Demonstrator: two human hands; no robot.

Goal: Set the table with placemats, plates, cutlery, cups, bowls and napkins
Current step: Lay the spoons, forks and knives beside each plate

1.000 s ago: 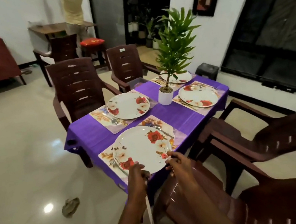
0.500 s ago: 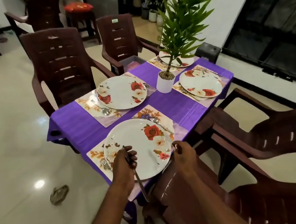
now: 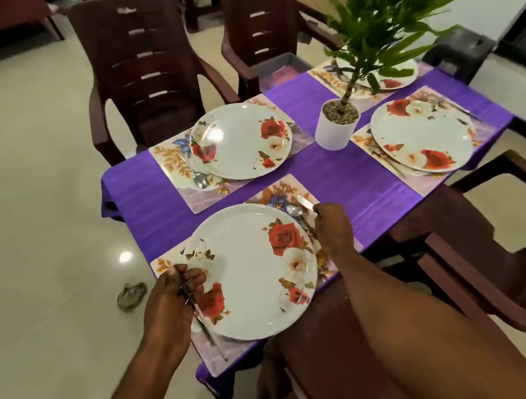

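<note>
1. The left hand (image 3: 164,303) pinches a fork (image 3: 201,318) beside the near plate (image 3: 255,269), on the placemat (image 3: 209,351).
2. The right hand (image 3: 332,226), fingers closed, holds a knife (image 3: 305,203) just beside the spoon (image 3: 294,211).
3. Recommended: lay both parallel, clear of the rim.

Four plates on placemats on counter (image 3: 328,169); potted plant (image 3: 336,126) mid-counter; nearest plate (image 3: 255,269) front, spoon (image 3: 294,211) at its right.

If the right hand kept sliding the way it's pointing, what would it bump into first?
Probably the spoon lying just ahead of the right hand, by the knife it holds. Beyond that is bare purple tablecloth, then the white plant pot. Depth is uncertain.
</note>
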